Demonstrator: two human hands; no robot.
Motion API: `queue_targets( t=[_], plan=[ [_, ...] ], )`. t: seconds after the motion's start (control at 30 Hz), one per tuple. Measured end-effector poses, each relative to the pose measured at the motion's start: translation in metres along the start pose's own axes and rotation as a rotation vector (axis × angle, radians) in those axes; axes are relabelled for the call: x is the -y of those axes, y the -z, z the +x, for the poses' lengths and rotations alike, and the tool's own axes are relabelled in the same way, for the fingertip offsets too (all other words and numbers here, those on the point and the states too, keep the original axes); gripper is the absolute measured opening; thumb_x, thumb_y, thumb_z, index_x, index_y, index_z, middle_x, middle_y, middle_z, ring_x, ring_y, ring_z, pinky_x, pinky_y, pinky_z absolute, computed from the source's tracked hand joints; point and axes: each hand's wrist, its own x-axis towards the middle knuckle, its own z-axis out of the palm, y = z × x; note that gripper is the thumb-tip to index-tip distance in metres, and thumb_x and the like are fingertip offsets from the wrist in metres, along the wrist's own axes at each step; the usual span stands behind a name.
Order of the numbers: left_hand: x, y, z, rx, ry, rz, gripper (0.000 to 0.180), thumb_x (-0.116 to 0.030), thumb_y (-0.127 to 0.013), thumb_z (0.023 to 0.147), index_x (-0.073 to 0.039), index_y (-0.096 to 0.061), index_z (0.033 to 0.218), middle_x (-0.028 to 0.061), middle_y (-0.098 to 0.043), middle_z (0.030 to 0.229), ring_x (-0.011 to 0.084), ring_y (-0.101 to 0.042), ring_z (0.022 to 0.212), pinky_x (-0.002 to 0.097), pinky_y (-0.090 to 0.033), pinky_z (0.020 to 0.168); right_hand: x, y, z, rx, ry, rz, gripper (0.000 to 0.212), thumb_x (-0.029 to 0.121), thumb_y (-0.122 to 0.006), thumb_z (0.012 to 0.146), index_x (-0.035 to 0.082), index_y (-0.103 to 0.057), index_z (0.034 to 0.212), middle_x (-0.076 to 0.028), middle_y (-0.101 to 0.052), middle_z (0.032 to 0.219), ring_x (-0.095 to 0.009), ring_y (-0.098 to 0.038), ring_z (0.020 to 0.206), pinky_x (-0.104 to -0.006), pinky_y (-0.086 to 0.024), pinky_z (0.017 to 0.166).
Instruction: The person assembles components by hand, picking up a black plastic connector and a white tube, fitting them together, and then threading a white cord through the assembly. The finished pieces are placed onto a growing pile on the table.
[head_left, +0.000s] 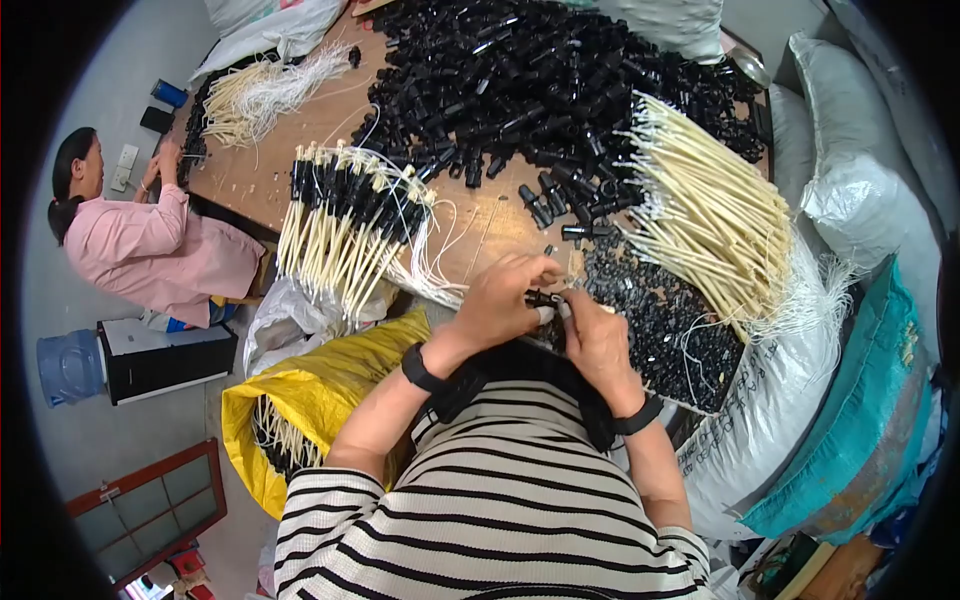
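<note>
Close in front of me, at the table's near edge, my left hand (505, 300) is closed with its fingers round a small black plastic part (541, 298). Thumb and fingers of my right hand (597, 345) pinch together at the other end of that part; what else they grip is hidden. A spread of tiny black pieces (640, 285) lies beside my right hand. Left of my left hand sits a bundle of cream-coloured sticks with black fittings and white strings (345, 215). To the right, a thick stack of plain cream sticks (715, 205) trails white threads.
A big heap of black plastic parts (510, 90) covers the back of the wooden table (300, 175). White sacks (860, 180) crowd the right side. An open yellow sack (340, 365) stands at my left. A co-worker in pink (165, 240) works at the far left.
</note>
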Motion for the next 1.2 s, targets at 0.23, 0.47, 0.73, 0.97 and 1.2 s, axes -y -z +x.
queue_targets(
  t=[0.23, 0.47, 0.73, 0.97, 1.2],
  plan=[
    [0.007, -0.008, -0.005, -0.162, -0.173, 0.163, 0.024, 0.001, -0.069, 0.066, -0.006, -0.065, 0.089, 0.0069, -0.061, 0.08, 0.0233, -0.057, 0.077, 0.032, -0.045, 0.069, 0.008, 0.002, 0.002, -0.03, -0.004, 0.011, 0.021, -0.001, -0.058, 0.083, 0.004, -0.06, 0.104, -0.02, -0.063, 0.079, -0.039, -0.064, 0.07, -0.0424, -0.05, 0.058],
    [0.001, 0.002, -0.002, -0.071, -0.027, -0.004, 0.023, 0.004, -0.065, 0.068, -0.006, -0.066, 0.089, 0.0045, -0.062, 0.083, 0.0194, -0.059, 0.08, 0.0281, -0.045, 0.071, 0.003, 0.003, 0.003, -0.096, 0.005, 0.018, 0.014, 0.006, -0.062, 0.086, 0.006, -0.061, 0.1, -0.017, -0.065, 0.078, -0.037, -0.063, 0.065, -0.0423, -0.048, 0.054],
    [0.011, -0.004, -0.004, -0.047, -0.194, -0.025, 0.017, 0.006, -0.064, 0.069, -0.004, -0.066, 0.082, 0.0053, -0.063, 0.082, 0.0203, -0.059, 0.076, 0.0293, -0.047, 0.068, -0.003, 0.003, -0.003, -0.025, -0.08, 0.138, 0.013, 0.003, -0.061, 0.083, 0.004, -0.066, 0.095, -0.015, -0.061, 0.066, -0.031, -0.062, 0.059, -0.0349, -0.046, 0.053],
    [0.037, -0.021, 0.043, -0.177, -0.034, 0.286, 0.03, 0.001, -0.064, 0.071, -0.002, -0.064, 0.101, 0.0139, -0.064, 0.086, 0.0295, -0.063, 0.077, 0.0357, -0.051, 0.07, -0.017, 0.004, -0.007, -0.142, -0.303, 0.199, 0.012, 0.013, -0.064, 0.08, 0.007, -0.068, 0.09, -0.015, -0.058, 0.059, -0.032, -0.06, 0.052, -0.0374, -0.045, 0.05],
    [0.067, -0.023, 0.034, -0.097, 0.173, 0.007, 0.019, 0.006, -0.063, 0.074, -0.003, -0.069, 0.09, 0.0038, -0.064, 0.083, 0.0109, -0.058, 0.072, 0.0249, -0.046, 0.063, -0.035, 0.007, -0.007, -0.154, -0.502, 0.308, 0.013, 0.013, -0.064, 0.08, 0.004, -0.068, 0.087, -0.009, -0.05, 0.053, -0.016, -0.048, 0.047, -0.031, -0.039, 0.049]
  ],
)
